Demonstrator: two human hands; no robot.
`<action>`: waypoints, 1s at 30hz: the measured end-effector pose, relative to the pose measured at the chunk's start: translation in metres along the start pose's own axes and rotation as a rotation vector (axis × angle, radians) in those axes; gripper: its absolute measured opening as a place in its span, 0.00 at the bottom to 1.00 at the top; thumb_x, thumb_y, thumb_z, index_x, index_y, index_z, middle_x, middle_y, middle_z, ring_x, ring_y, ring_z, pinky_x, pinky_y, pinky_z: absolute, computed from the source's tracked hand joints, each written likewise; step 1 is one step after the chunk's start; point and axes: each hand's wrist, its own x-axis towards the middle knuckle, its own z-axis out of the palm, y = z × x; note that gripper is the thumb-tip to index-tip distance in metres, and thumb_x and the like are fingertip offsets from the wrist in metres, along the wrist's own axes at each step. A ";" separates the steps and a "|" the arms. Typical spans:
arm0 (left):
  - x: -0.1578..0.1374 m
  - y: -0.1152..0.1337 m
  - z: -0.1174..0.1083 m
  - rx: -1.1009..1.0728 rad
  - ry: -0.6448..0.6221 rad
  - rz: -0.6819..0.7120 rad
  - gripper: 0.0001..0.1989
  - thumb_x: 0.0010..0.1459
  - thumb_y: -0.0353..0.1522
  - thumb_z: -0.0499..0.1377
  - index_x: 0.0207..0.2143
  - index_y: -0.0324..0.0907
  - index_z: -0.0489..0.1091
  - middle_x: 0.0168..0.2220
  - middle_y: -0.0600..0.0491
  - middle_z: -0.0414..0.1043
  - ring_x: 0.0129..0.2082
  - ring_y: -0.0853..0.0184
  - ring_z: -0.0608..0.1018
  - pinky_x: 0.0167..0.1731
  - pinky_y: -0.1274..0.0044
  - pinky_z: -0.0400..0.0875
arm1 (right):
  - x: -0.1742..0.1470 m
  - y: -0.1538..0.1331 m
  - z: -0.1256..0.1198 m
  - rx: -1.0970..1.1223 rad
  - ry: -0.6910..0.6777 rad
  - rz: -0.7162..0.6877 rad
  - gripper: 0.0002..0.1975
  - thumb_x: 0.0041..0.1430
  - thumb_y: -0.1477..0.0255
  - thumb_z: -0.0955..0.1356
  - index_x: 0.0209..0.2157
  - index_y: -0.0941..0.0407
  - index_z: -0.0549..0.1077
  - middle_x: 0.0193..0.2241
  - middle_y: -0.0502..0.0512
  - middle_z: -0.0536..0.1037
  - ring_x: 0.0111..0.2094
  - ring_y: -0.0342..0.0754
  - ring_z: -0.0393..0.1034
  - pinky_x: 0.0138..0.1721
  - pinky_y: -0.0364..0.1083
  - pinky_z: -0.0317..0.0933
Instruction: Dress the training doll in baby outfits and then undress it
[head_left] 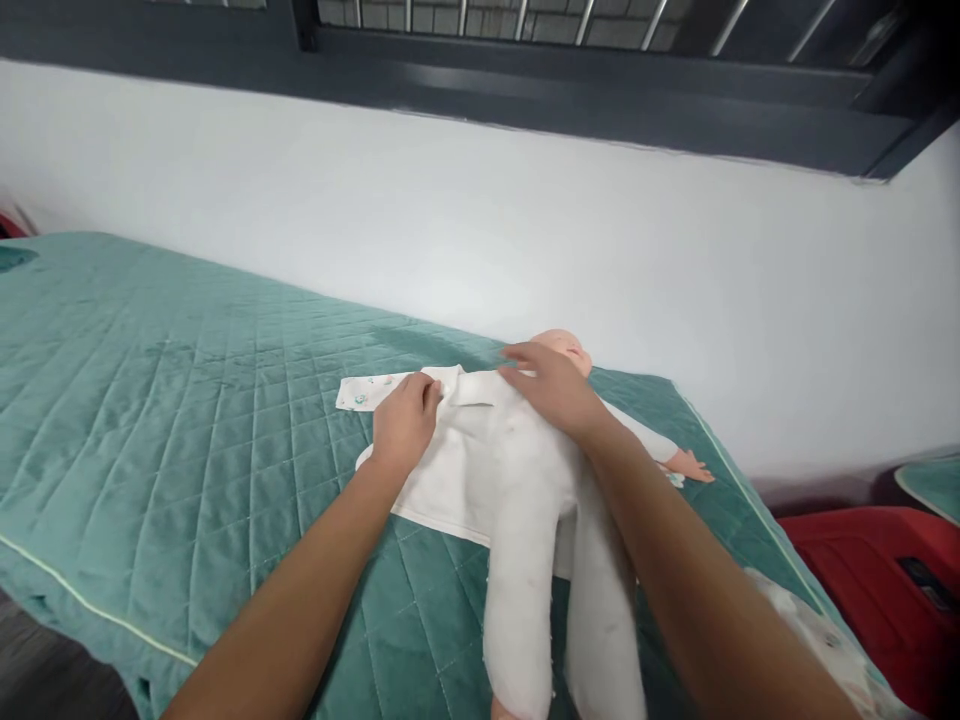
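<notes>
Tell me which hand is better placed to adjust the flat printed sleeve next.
Left hand, probably: it grips the shirt beside that sleeve, while the right hand is farther off at the doll.

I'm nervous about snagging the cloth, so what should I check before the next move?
1. Doll supported by the green quilted cover: ok, legs toward the camera.
2. Left hand on the white shirt: ok, pinching cloth near the sleeve.
3. Right hand at the doll's upper body: ok, close to its head.
4. Doll's hand showing at the cuff of the printed sleeve, picture left: not ok, none shows.
5. Cloth beneath the doll unbunched: cannot tell, its body hides it.
</notes>
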 end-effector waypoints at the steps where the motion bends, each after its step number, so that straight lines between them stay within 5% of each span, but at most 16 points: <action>1: 0.000 0.000 0.000 0.015 0.014 -0.040 0.12 0.67 0.39 0.48 0.39 0.45 0.68 0.41 0.51 0.75 0.40 0.61 0.76 0.32 0.74 0.60 | -0.012 0.009 -0.007 0.010 0.128 0.082 0.19 0.62 0.60 0.63 0.50 0.53 0.73 0.53 0.55 0.75 0.54 0.54 0.68 0.56 0.51 0.58; 4: -0.001 0.000 0.002 0.073 0.039 -0.113 0.14 0.64 0.42 0.53 0.46 0.44 0.67 0.47 0.48 0.72 0.45 0.58 0.75 0.35 0.73 0.63 | -0.050 0.042 -0.021 -0.032 0.447 0.472 0.19 0.61 0.63 0.62 0.49 0.56 0.72 0.48 0.61 0.77 0.50 0.57 0.70 0.52 0.53 0.61; 8: -0.001 0.003 0.005 0.152 0.029 -0.140 0.20 0.62 0.46 0.55 0.48 0.41 0.65 0.50 0.44 0.69 0.49 0.54 0.73 0.38 0.70 0.66 | -0.081 0.069 -0.020 -0.094 0.307 0.791 0.25 0.62 0.59 0.61 0.55 0.57 0.67 0.44 0.65 0.78 0.49 0.63 0.71 0.50 0.57 0.61; 14: -0.001 0.002 0.002 0.104 0.007 -0.057 0.11 0.65 0.40 0.51 0.36 0.43 0.66 0.39 0.49 0.73 0.42 0.58 0.75 0.37 0.71 0.66 | -0.083 0.060 -0.019 -0.061 0.274 0.789 0.26 0.64 0.58 0.58 0.58 0.57 0.66 0.46 0.67 0.78 0.51 0.64 0.70 0.52 0.57 0.59; 19: -0.002 0.008 0.007 -0.079 0.074 0.071 0.11 0.63 0.39 0.52 0.36 0.42 0.69 0.37 0.49 0.74 0.41 0.60 0.74 0.42 0.71 0.67 | -0.083 0.061 -0.020 0.050 0.344 0.784 0.27 0.62 0.57 0.60 0.57 0.57 0.68 0.43 0.64 0.78 0.47 0.61 0.72 0.50 0.56 0.61; 24: 0.008 0.029 0.007 -0.336 -0.103 -0.058 0.15 0.60 0.39 0.55 0.43 0.40 0.73 0.45 0.47 0.77 0.46 0.61 0.77 0.48 0.73 0.67 | -0.082 0.060 -0.012 0.439 0.355 0.755 0.33 0.58 0.56 0.64 0.61 0.58 0.64 0.39 0.59 0.79 0.37 0.53 0.73 0.42 0.49 0.65; 30: 0.034 0.052 -0.003 -0.343 -0.226 -0.077 0.15 0.59 0.39 0.55 0.36 0.39 0.77 0.38 0.50 0.79 0.40 0.61 0.78 0.41 0.74 0.68 | -0.081 0.063 0.000 0.659 0.386 0.633 0.37 0.56 0.54 0.66 0.64 0.56 0.62 0.55 0.59 0.72 0.48 0.53 0.71 0.50 0.47 0.65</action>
